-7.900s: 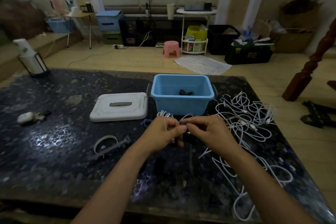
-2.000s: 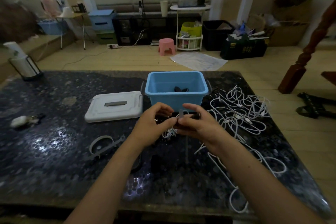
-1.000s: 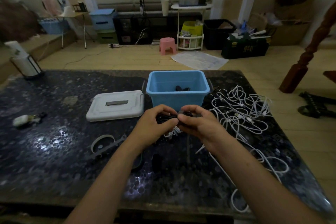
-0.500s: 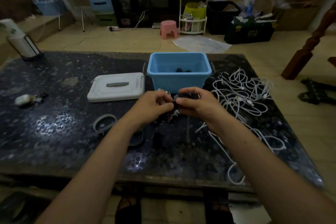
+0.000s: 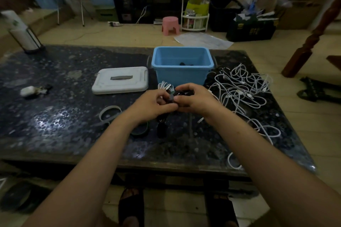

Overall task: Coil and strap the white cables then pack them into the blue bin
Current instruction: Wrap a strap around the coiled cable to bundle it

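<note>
Just before the blue bin (image 5: 182, 72), a coiled white cable (image 5: 164, 86) is now pinched by the left hand (image 5: 154, 102) and right hand (image 5: 191, 98), a dark strap (image 5: 182, 93) having been drawn round it, so packing seems near.

I am standing at a dark speckled bench (image 5: 55, 120) catching dim glare, facing a tan floor (image 5: 129, 33) where a pink stool (image 5: 170, 25) and white shelf rack (image 5: 195, 3) are sitting.
</note>
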`<state>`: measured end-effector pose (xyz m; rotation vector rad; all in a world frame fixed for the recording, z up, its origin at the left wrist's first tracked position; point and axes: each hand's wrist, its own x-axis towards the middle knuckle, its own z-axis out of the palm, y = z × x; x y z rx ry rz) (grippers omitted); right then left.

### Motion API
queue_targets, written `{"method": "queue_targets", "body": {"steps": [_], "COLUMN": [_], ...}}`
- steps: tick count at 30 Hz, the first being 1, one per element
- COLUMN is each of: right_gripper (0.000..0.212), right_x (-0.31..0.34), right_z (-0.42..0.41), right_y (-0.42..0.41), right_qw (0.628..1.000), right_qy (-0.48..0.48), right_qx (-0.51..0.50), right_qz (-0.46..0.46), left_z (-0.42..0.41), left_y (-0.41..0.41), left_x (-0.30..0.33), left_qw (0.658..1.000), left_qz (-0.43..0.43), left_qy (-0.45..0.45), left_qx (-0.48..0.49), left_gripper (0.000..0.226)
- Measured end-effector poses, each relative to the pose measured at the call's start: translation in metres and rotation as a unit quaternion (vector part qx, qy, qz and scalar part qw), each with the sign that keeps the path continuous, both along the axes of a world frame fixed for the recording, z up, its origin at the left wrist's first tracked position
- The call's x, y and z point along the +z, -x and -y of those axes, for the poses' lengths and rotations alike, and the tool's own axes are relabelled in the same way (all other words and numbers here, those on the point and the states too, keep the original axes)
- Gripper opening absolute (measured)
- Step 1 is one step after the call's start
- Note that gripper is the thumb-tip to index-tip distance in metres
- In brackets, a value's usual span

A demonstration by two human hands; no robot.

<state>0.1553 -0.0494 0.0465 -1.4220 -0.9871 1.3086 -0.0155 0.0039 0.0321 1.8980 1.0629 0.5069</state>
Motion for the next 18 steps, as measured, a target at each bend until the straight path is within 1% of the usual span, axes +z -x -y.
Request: {"method": "queue_targets", "body": {"steps": [4, 7, 11, 16, 18], "right_gripper": [0.036, 0.035, 0.040, 0.042, 0.041], "right_x": [0.004, 0.001, 0.000, -0.001, -0.006], "right_z": [0.005, 0.009, 0.007, 0.014, 0.020], "right_y": [0.007, 0.012, 0.015, 0.017, 0.011], "right_qw": [1.000, 1.000, 0.999, 1.000, 1.000], "right_qy": [0.010, 0.004, 0.003, -0.004, -0.003], "right_qx": [0.005, 0.002, 0.013, 0.018, 0.020], "right_qz": [0.015, 0.020, 0.043, 0.026, 0.006], "left_z": [0.002, -0.001, -0.004, -0.013, -0.014], "left_y": [0.009, 0.013, 0.017, 0.022, 0.018], "left_x": [0.000, 0.002, 0.005, 0.011, 0.014], "left_qw": [0.999, 0.999, 0.998, 0.997, 0.996], "left_qz": [-0.020, -0.019, -0.040, -0.046, -0.057], "left_qy": [-0.027, -0.026, -0.038, -0.040, -0.039], "left_qx": [-0.022, -0.023, -0.030, -0.039, -0.047], "left_gripper": [0.019, 0.019, 0.019, 0.024, 0.022]}}
